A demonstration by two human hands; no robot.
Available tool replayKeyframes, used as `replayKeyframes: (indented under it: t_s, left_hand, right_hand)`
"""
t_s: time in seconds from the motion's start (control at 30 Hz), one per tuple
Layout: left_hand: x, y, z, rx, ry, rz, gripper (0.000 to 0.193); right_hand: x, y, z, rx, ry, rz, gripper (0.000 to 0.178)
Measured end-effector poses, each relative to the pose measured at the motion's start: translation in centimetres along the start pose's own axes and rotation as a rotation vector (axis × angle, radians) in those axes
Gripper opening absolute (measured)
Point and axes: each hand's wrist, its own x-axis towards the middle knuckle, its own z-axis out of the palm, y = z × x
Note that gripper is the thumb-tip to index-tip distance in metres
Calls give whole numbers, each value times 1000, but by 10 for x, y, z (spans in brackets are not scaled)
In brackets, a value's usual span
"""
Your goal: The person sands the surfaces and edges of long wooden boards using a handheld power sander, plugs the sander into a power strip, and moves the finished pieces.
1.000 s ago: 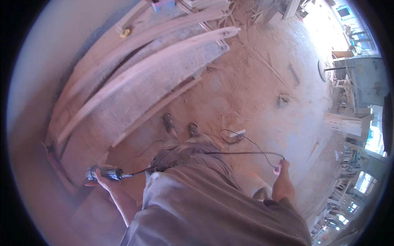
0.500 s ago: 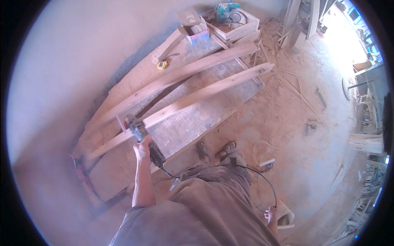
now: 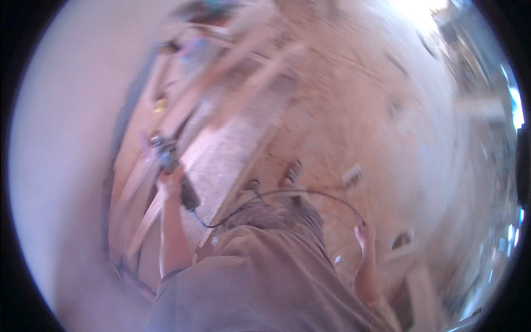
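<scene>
My left hand (image 3: 170,180) is closed round an angle grinder (image 3: 188,193), whose head points toward the far left, over pale wooden beams. One long beam (image 3: 199,145) runs away from the grinder across a dusty grey slab (image 3: 235,146). A dark power cord (image 3: 315,192) loops from the back of the grinder, past my legs, to my right hand (image 3: 363,238). My right hand, held out low to the right, appears closed on the cord; motion blurs its fingers.
A yellow tape measure (image 3: 160,105) lies beyond the grinder, near the wall (image 3: 72,127). Farther back are a blurred small box (image 3: 194,50) and a teal power tool (image 3: 217,5). Wood pieces (image 3: 426,293) stand at lower right; sawdust and scraps cover the floor (image 3: 354,105).
The view has swung to the right, so the beams look steeper and much is smeared. My right hand has risen, lifting the cord into a higher arc. The grinder stays in my left hand.
</scene>
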Motion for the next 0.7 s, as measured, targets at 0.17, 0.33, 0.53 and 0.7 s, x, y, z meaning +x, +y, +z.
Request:
replayKeyframes:
  t_s: [0.17, 0.33, 0.53, 0.7]
  left_hand:
    - [23, 6, 1, -98, -136, -9, 30]
    - [34, -1, -8, -2, -304, -46, 29]
    - [33, 2, -13, 50, -529, -15, 25]
    - [17, 17, -4, 161, -647, 119, 29]
  right_hand:
    - [-72, -31, -26, 897, 190, 336, 15]
    - [-223, -28, -3, 1028, 585, 267, 16]
    - [-396, -69, -16, 876, 1039, 216, 8]
    - [-546, -120, 6, 750, 1451, 250, 23]
